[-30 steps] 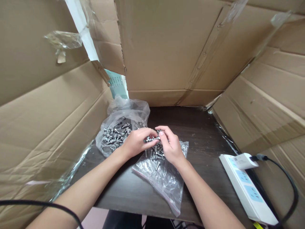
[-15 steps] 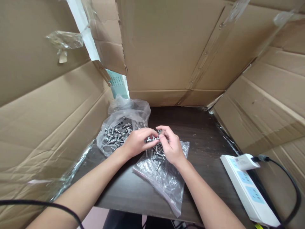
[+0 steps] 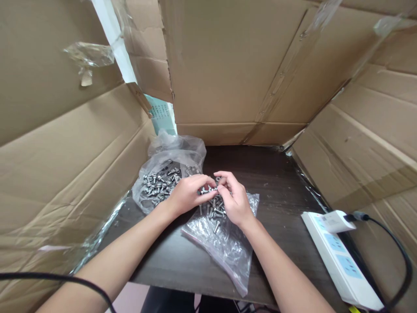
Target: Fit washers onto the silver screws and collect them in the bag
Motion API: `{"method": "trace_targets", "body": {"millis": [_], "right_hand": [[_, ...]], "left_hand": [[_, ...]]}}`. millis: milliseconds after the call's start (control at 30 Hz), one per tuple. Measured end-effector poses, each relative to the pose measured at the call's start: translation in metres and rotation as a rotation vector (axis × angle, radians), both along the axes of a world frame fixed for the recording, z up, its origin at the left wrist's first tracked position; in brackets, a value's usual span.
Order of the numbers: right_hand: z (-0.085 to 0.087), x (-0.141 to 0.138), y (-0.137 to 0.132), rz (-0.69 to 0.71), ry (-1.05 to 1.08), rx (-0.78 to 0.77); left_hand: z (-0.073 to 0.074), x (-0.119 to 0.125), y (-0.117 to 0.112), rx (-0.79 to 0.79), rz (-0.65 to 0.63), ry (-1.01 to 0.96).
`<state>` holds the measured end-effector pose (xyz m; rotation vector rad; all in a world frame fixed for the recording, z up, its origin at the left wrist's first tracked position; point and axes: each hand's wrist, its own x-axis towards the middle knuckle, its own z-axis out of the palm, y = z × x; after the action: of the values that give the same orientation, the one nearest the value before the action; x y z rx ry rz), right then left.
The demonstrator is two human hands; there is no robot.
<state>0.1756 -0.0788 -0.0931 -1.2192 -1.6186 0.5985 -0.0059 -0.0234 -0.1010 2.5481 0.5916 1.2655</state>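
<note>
My left hand (image 3: 187,191) is closed, thumb and fingertips pinching a small metal bolt (image 3: 213,189). My right hand (image 3: 236,202) meets it fingertip to fingertip, closed around the bolt's other end; any small part on that end is too hidden to make out. Under both hands, several loose bolts (image 3: 217,211) lie on a flat clear zip bag (image 3: 224,256). A small ring-shaped washer (image 3: 218,178) shows just behind my right fingers. Left of my left hand, an open clear plastic bag (image 3: 177,143) holds a heap of bolts with heads (image 3: 159,184).
Cardboard walls (image 3: 228,65) enclose the dark tabletop (image 3: 276,187) on the left, back and right. A white power strip (image 3: 335,265) with a plugged-in adapter (image 3: 337,221) and black cable (image 3: 404,252) lies at right. Another black cable (image 3: 58,277) crosses my left forearm.
Both hands stay in the same place. The right fingertips shift very slightly at the bolt's end; nothing else moves.
</note>
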Motion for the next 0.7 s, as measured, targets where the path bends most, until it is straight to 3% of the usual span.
{"method": "trace_targets", "body": {"millis": [700], "right_hand": [[-0.0004, 0.0003, -0.0003, -0.009, -0.036, -0.007]], "left_hand": [[-0.0028, -0.0002, 0.0013, -0.020, 0.013, 0.019]]}}
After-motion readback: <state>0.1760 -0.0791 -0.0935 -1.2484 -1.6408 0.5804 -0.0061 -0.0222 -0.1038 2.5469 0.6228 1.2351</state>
